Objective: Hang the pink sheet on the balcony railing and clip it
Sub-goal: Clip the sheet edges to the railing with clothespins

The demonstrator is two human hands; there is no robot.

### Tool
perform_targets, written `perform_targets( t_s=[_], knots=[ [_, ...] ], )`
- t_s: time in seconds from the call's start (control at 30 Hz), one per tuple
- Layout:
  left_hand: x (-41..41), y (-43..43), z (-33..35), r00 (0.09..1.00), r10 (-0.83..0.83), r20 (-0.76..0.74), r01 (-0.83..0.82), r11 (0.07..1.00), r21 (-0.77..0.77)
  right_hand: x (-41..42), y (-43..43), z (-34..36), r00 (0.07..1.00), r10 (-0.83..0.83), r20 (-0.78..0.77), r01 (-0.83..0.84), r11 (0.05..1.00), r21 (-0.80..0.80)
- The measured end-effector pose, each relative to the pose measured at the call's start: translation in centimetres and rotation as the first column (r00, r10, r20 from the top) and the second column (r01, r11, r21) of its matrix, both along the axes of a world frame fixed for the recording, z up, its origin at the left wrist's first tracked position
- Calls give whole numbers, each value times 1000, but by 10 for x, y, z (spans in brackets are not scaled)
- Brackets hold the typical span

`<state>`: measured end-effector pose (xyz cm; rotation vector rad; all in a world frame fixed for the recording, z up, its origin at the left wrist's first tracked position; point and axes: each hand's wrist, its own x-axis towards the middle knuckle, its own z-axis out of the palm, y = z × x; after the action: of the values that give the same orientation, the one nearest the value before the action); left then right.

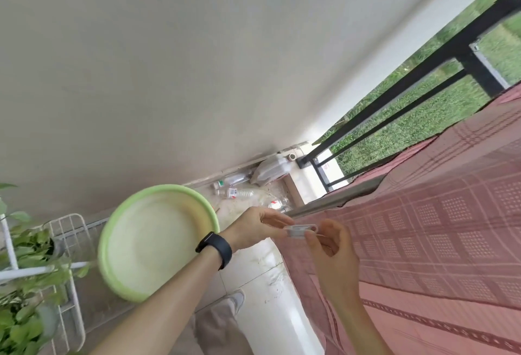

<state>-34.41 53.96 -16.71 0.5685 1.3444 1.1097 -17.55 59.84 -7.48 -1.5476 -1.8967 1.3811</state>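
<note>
Two hands meet on one pale clip (301,231): your left hand (253,230) pinches its 9 o'clock end, your right hand (329,250) the other, detail blurred. At 3 o'clock, the pink sheet (428,213) drapes over the railing (479,73).

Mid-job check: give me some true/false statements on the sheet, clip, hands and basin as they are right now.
1. The pink sheet hangs over the railing. True.
2. The clip is clamped on the sheet. False: the left hand and right hand pinch it between them, and it is not yet on the sheet.
3. A black wristband sits on the left wrist. True.
4. The green basin holds laundry. False: nothing shows inside it.
5. The plastic bottles stand on the railing. False: they lie on the floor by the wall.
</note>
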Motion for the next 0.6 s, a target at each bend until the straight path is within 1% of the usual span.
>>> perform_targets(
  t_s=[0.03,0.07,0.1,0.13,0.17,0.23,0.33,0.4,0.5,0.6],
  knots=[
    [3,6,-2,999,26,25,-26,999,-20,7,4,-2,999,-11,34,10,999,33],
    [7,13,-5,997,78,11,-77,996,-42,15,7,-2,998,-14,64,9,997,72],
    [11,21,-9,991,116,-69,-119,992,-51,21,10,-1,995,-11,95,-1,993,122],
    [15,32,-9,977,115,-181,-124,992,-40,26,14,0,992,-8,125,-14,985,172],
    [19,43,-6,956,86,-280,-95,995,-18,31,18,2,987,-2,159,-34,975,220],
    [23,72,6,919,1,-393,29,997,70,32,27,5,974,7,225,-71,958,277],
    [15,119,17,884,-177,-433,255,958,130,19,39,11,958,29,286,-129,933,336],
    [15,134,19,847,-224,-482,340,926,166,13,42,19,944,29,330,-155,919,362],
    [17,132,11,741,-119,-661,337,917,213,7,44,28,928,24,372,-200,875,441],
    [20,116,-7,658,109,-745,250,902,353,6,39,36,916,41,398,-277,784,556]
  ],
)
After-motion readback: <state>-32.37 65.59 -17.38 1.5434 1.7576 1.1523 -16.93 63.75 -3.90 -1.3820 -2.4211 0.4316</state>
